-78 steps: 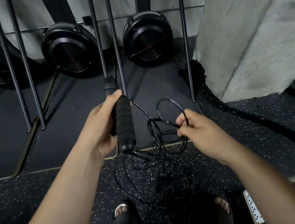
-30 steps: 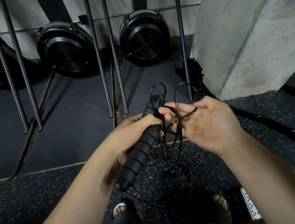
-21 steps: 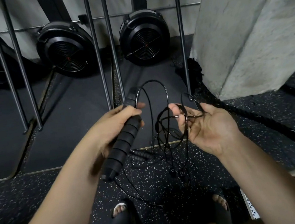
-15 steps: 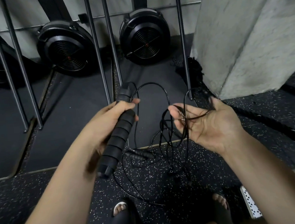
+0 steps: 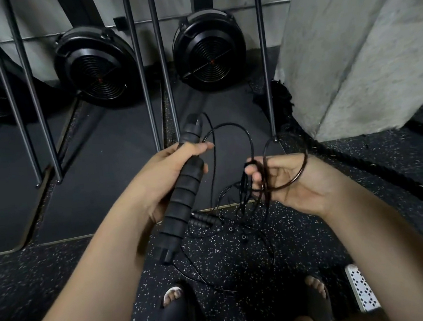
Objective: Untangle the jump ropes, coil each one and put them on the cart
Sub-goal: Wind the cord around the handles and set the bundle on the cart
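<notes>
1. My left hand [image 5: 170, 174] is wrapped firmly round the black ribbed foam handle [image 5: 185, 190] of a jump rope. The grip sits on the upper half and the handle tilts, butt end down toward me.
2. My right hand [image 5: 291, 179] is palm up with its fingers curled in over several loops of the thin black cord [image 5: 265, 178]. One loop runs round the heel of the palm.
3. Where the rope is: one handle and a bunch of loops are up in my hands. The rest hangs down in a tangle to the speckled black rubber floor [image 5: 86, 263].
4. A second black ribbed handle [image 5: 201, 218] lies on the floor under the tangle. I can't tell which cord it belongs to.
5. Handling, my guess:
   - The cord looks light, thin and springy. It holds round loops on its own, so it will likely kink and spring out of a loose coil.
   - It also looks smooth and slick, so it should slide through my fingers easily.
6. The foam handle looks soft, grippy and fatter than the cord, which makes it the best place to hold. I'd anchor there and feed cord through the other hand.
7. Weight sits in the handles, so a dangling one may swing and re-knot the cord.
8. No cart that I can identify in view.
</notes>
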`<act>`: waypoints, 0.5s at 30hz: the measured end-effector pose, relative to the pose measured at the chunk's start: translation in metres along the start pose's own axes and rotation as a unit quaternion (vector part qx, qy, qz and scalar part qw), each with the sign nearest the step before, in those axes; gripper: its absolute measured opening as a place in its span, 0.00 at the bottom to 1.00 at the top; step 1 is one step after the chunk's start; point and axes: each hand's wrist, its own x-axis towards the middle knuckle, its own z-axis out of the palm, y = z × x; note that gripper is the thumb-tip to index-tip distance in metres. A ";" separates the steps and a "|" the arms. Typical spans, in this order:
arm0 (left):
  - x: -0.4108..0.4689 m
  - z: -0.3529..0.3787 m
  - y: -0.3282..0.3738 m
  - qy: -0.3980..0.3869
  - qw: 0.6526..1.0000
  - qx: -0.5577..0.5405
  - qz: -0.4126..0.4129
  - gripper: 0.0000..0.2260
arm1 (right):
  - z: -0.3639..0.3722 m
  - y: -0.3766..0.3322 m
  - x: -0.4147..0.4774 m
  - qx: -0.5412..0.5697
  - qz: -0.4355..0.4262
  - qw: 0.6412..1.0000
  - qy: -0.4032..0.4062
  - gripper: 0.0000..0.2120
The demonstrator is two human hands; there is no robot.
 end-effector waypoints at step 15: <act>-0.002 0.029 -0.013 0.025 0.997 0.050 -0.050 0.08 | 0.007 0.018 0.002 -0.153 -0.014 0.987 -0.049 0.16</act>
